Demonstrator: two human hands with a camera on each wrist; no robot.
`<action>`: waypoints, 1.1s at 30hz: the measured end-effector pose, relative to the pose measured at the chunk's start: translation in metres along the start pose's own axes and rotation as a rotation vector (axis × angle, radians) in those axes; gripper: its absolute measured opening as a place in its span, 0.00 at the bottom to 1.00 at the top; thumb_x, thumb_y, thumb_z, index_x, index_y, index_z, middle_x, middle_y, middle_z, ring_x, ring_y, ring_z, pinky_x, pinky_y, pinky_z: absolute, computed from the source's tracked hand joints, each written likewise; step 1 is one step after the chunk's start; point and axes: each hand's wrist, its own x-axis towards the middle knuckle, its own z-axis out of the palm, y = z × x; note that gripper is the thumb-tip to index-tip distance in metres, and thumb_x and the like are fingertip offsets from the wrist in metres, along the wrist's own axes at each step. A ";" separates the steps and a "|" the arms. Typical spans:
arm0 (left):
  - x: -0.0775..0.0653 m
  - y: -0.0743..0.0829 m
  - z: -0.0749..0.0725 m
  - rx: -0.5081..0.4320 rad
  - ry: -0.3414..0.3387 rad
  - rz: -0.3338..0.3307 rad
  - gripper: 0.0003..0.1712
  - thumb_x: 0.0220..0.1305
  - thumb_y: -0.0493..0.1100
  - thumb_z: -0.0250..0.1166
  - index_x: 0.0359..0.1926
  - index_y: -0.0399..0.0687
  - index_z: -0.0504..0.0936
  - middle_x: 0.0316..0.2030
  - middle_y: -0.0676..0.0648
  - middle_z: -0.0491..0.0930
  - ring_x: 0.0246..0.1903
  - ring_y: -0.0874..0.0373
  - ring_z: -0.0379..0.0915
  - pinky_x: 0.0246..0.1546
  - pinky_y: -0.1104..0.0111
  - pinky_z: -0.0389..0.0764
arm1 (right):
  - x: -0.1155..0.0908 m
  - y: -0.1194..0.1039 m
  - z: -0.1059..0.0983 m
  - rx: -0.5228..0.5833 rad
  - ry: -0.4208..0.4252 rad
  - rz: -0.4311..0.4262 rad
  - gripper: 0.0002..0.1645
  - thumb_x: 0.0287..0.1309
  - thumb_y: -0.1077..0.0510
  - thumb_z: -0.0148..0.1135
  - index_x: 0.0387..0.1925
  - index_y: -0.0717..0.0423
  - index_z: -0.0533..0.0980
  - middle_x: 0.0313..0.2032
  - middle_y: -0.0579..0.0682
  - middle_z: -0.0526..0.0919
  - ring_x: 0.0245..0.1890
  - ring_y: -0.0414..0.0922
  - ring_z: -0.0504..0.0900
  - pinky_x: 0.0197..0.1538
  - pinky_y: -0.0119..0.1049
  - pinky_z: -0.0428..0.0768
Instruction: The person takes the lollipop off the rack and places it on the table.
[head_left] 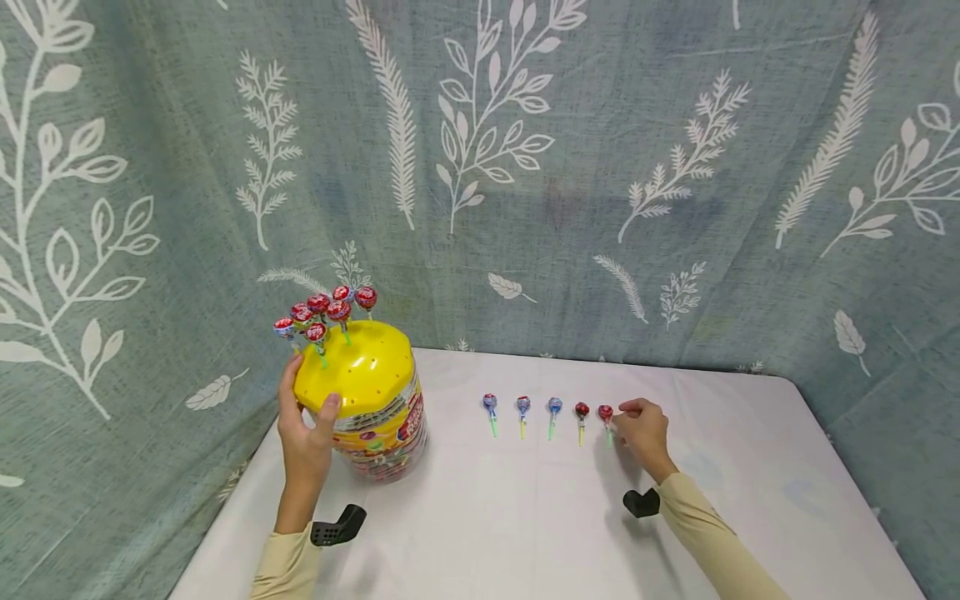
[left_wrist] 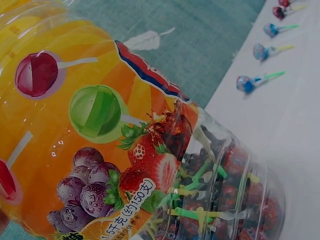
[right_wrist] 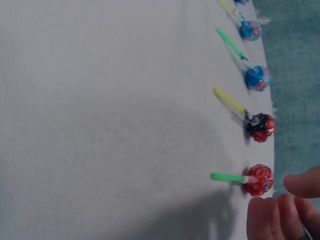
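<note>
A clear plastic lollipop jar (head_left: 378, 446) with an orange printed label (left_wrist: 100, 130) stands on the left of the table. Several wrapped lollipops (head_left: 338, 311) stick up from holes along the back left of its yellow lid (head_left: 367, 367). My left hand (head_left: 306, 433) holds the lid's left and near edge, thumb in front. To the right, several lollipops lie in a row. My right hand (head_left: 647, 433) is beside the rightmost one, a red lollipop with a green stick (right_wrist: 258, 180). In the right wrist view, thumb and fingers are apart, close to its candy end, with nothing pinched.
The other lollipops in the row include a dark red one with a yellow stick (head_left: 581, 411) and a blue one (head_left: 554, 406). More lollipops (left_wrist: 232, 200) fill the jar's lower part. A leaf-patterned curtain (head_left: 525, 250) hangs behind the white table (head_left: 487, 525).
</note>
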 end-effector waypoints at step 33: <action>-0.002 0.001 0.000 0.006 0.002 -0.004 0.41 0.59 0.43 0.57 0.72 0.63 0.53 0.65 0.53 0.63 0.52 0.60 0.63 0.51 0.76 0.66 | -0.034 -0.114 0.021 0.326 -0.191 -0.288 0.10 0.52 0.67 0.64 0.39 0.63 0.78 0.32 0.59 0.81 0.28 0.47 0.81 0.34 0.51 0.80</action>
